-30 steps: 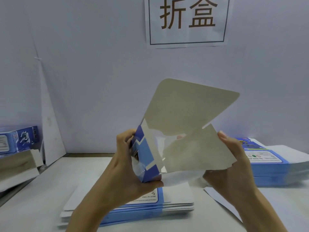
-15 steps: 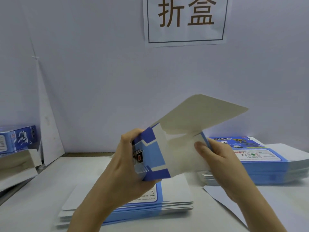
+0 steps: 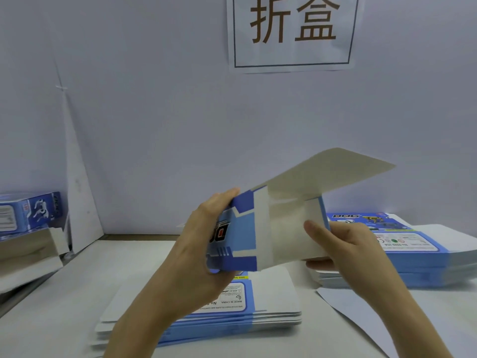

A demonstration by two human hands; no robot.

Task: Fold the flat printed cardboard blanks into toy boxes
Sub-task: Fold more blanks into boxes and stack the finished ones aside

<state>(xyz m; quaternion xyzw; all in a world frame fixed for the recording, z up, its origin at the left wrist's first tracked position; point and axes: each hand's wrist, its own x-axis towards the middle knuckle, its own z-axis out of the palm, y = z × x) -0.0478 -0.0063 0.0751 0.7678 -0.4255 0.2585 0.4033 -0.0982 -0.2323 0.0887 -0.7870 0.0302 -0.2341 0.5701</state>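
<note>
My left hand (image 3: pixel 201 249) grips the half-formed toy box (image 3: pixel 240 236); my right hand (image 3: pixel 346 246) pinches its end flap (image 3: pixel 289 236), directly beneath the raised lid flap (image 3: pixel 327 174).

A half-folded blue-and-white box (image 3: pixel 240 239) is held up at centre, open end rightward, grey flap (image 3: pixel 327 174) raised, above the near stack (image 3: pixel 271 303) of flat blanks on the bench (image 3: pixel 64 319); the right stack (image 3: pixel 418 251) lies farther back, a finished box (image 3: pixel 31 210) far left.

A pale wall (image 3: pixel 154 138) stands behind the left hand (image 3: pixel 198 251) and right hand (image 3: pixel 346 250), a paper sign (image 3: pixel 291 51) with brown characters high above them; a white counter (image 3: pixel 64 293) lies below.
</note>
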